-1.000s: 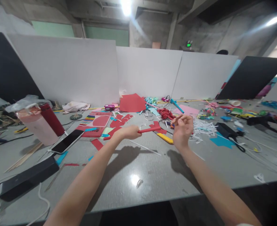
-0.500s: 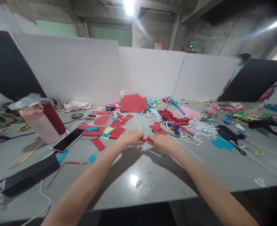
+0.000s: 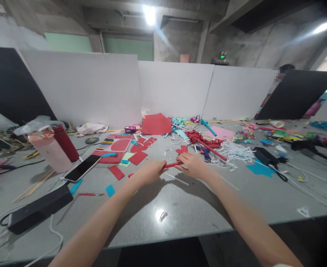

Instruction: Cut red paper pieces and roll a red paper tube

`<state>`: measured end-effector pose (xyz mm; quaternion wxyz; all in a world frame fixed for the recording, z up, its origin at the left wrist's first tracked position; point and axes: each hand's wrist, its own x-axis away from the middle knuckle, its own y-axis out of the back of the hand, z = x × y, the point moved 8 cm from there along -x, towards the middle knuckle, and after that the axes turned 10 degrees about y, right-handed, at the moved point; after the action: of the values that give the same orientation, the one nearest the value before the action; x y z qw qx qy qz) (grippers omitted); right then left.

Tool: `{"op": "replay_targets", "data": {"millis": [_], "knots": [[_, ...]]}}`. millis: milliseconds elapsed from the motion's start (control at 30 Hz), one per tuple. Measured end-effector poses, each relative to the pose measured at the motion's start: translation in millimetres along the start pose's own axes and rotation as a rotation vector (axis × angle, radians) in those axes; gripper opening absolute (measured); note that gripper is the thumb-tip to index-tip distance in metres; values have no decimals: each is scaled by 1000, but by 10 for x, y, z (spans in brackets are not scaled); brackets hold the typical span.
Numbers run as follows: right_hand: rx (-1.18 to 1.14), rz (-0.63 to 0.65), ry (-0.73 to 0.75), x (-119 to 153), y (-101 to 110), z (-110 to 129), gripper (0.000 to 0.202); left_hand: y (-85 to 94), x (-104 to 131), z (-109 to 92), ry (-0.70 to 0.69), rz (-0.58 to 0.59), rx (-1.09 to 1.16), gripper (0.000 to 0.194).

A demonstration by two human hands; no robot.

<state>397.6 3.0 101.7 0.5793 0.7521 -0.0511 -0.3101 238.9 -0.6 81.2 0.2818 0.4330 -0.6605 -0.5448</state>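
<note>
A thin red rod [image 3: 172, 164], perhaps a rolled paper stick, runs through my left hand [image 3: 154, 171]. My left fingers are closed around it, and its far end shows to the left past my wrist. The rod's right end meets my right hand [image 3: 191, 165], where thumb and fingers pinch it. Just beyond my right hand lie small red paper pieces [image 3: 182, 149]. A thin white stick [image 3: 177, 178] rests on the table below the rod. More cut red paper [image 3: 138, 158] lies beyond my left hand.
At left stand a pink bottle [image 3: 50, 152] and a red bottle [image 3: 66, 142], near a phone [image 3: 82, 167] and a black power box [image 3: 41, 209]. Shredded white paper [image 3: 237, 154], a red paper-wrapped bundle [image 3: 201, 138] and cables lie at right. White panels [image 3: 177, 89] close the back.
My hands have moved slightly apart, so more of the red rod shows between them. The rod now tilts up to the right, and the right fingers have loosened from a fist into a pinch.
</note>
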Motion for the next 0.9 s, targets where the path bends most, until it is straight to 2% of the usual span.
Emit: {"op": "replay_targets", "data": {"millis": [100,200,267,333,400,467,533,700,900], "knots": [[-195,-203,-23,67,143,-96,28,46,30,-32,10,45,225,33],[-439,-430,-174,130,197,-261,33,-12,62,-71,64,184,553,37],[-590,-600,-341,175,140,-392,46,-100,91,-104,133,298,819,42],[-799,-714,-501,192,-36,-479,55,-185,122,-161,182,384,1069,47],[-1073,-704,-588,132,-295,-466,53,-269,146,-225,209,444,1252,51],[-1310,-626,-615,52,-527,-377,51,-374,159,-274,233,486,1353,53],[-1433,-602,-637,27,-657,-310,53,-494,154,-294,262,492,1398,53],[-1415,-630,-692,73,-700,-311,55,-711,104,-296,259,354,1391,48],[-1326,-605,-755,91,-687,-340,60,-760,97,-288,228,308,1361,52]]}}
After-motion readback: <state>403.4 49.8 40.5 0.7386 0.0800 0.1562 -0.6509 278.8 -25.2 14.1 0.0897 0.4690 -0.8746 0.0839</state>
